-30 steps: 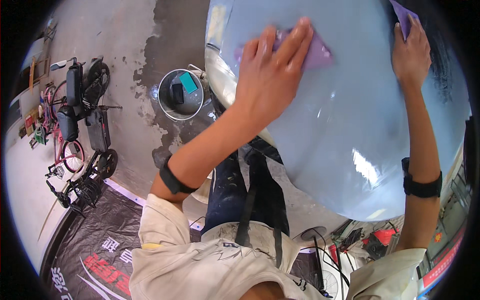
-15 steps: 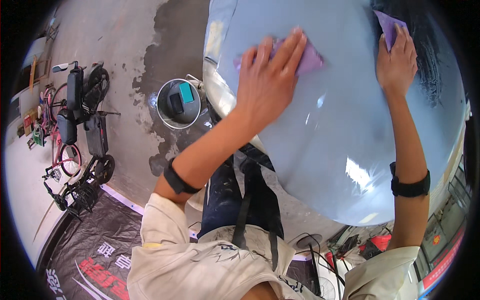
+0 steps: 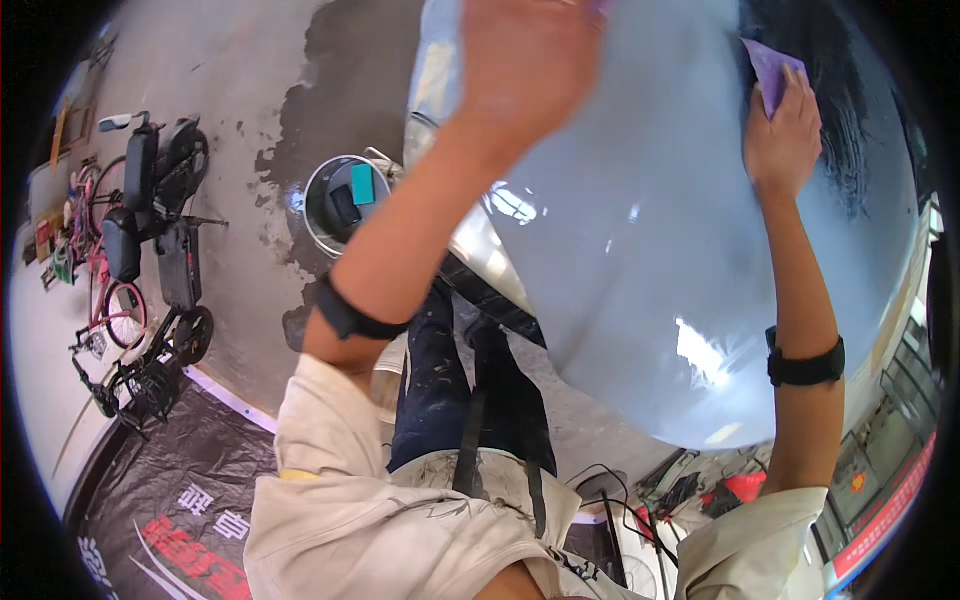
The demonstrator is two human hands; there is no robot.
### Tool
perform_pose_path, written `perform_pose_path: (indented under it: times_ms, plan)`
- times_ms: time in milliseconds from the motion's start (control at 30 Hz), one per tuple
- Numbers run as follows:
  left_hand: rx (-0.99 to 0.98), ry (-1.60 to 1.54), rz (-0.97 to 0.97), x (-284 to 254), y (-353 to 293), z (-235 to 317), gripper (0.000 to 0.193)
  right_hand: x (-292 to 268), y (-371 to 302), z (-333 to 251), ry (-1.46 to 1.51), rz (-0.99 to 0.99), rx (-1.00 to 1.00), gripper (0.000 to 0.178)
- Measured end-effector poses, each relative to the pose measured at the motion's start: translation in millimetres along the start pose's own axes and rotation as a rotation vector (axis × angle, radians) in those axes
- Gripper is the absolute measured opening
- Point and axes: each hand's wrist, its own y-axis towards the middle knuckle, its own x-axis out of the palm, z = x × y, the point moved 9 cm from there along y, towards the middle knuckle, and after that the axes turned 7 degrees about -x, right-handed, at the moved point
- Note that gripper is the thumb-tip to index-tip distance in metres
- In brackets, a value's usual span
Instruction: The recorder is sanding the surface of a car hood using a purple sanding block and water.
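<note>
A glossy grey-blue car hood curves in front of me, with a wet, streaked dark area at its far right. My left hand is high over the hood, blurred, its fingers cut off by the top edge. Only a sliver of a purple sandpaper sheet shows beside it. On the right side of the hood, my right hand presses a second purple sandpaper sheet under its fingers. One pointed corner of that sheet sticks out past the fingertips.
On the wet floor at left stands a bucket holding a teal block and a dark block. Farther left are a black electric scooter and a pink bicycle. A dark printed banner lies lower left.
My left hand has swept forward across the hood, taking its purple sandpaper almost out of the picture. My right hand stays at nearly the same spot, slightly lower in the picture.
</note>
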Motion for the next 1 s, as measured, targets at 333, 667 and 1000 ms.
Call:
perform_pose_path:
  times_ms: [333, 667, 1000]
  plan:
    - [0.089, 0.136, -0.230, 8, -96, -2, 0.063, -2, 4, -3, 0.001, -0.006, 0.014, 0.055]
    - [0.106, 0.134, -0.249, 15, -97, 8, 0.075, -6, 6, -6, 0.019, -0.011, 0.000, 0.060]
    - [0.160, 0.082, -0.324, 14, -93, 13, 0.069, -8, 9, -11, 0.027, -0.027, 0.024, 0.064]
